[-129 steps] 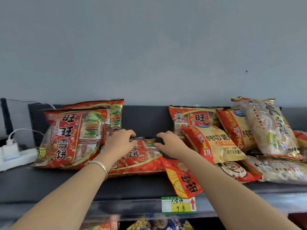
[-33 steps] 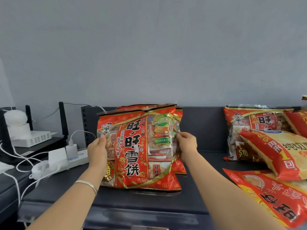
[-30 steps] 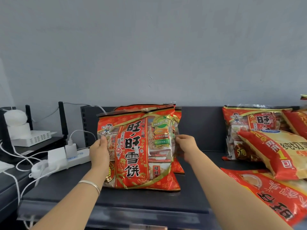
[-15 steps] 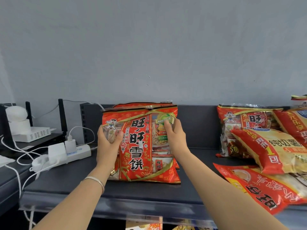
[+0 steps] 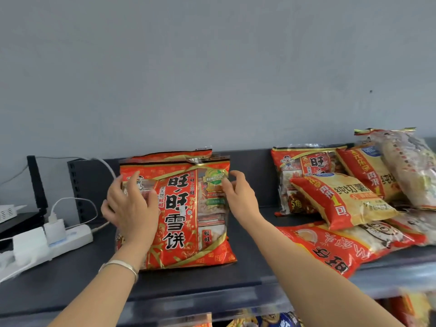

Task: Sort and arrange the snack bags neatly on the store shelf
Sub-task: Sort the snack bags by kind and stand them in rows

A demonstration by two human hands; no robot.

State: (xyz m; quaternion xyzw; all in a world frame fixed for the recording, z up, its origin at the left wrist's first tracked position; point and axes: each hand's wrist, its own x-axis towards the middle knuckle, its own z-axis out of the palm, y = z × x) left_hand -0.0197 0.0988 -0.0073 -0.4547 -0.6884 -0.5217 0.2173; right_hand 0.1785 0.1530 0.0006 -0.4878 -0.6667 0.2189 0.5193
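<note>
Red rice-cracker bag [image 5: 181, 208], upright: left hand [image 5: 132, 206] flat on its front, right hand [image 5: 240, 197] pinching its 2 o'clock corner. Risk: once released, the soft bag may slump toward 6 o'clock.

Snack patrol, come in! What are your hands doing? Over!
Left hand flat on red rice cracker bag, standing upright. Right hand at its right edge, grip unclear. Jumbled bags to the right, power strip left.
</note>
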